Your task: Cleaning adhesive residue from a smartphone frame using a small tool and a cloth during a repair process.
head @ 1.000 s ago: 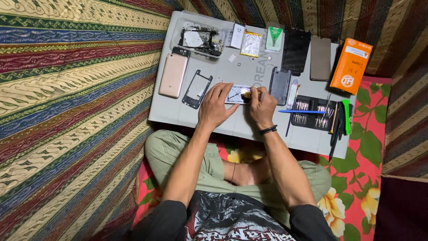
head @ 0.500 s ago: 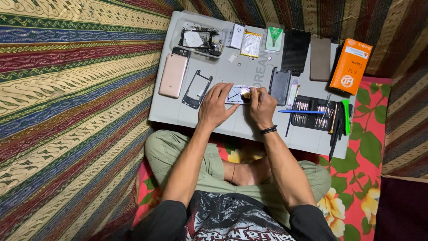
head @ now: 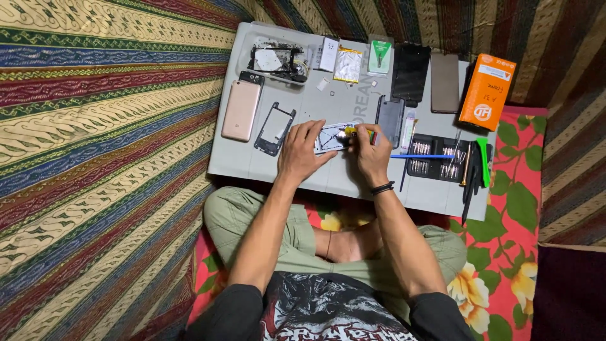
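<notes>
I've got the opened phone (head: 332, 137) lying flat near the middle of the grey counter (head: 328, 180), long axis running 3 to 9 o'clock, screen side down with the insides showing. My left hand (head: 302, 151) sits at its 9 o'clock end, fingers spread and pressing down on that edge to pin it. My right hand (head: 371, 158) is at the 3 o'clock end, fingers pinched shut around a small yellow-handled tool (head: 355, 132) whose tip lies over the phone.

Room is tight: a black frame (head: 274, 128) and a pink phone (head: 240, 111) lie at 9 o'clock, a dark phone (head: 389, 118) just past my right hand at 1 o'clock, and a blue tool (head: 421, 156) and the screwdriver bit tray (head: 439, 159) at 3 o'clock. The open strip is at 6 o'clock, between my wrists and the counter's near edge.
</notes>
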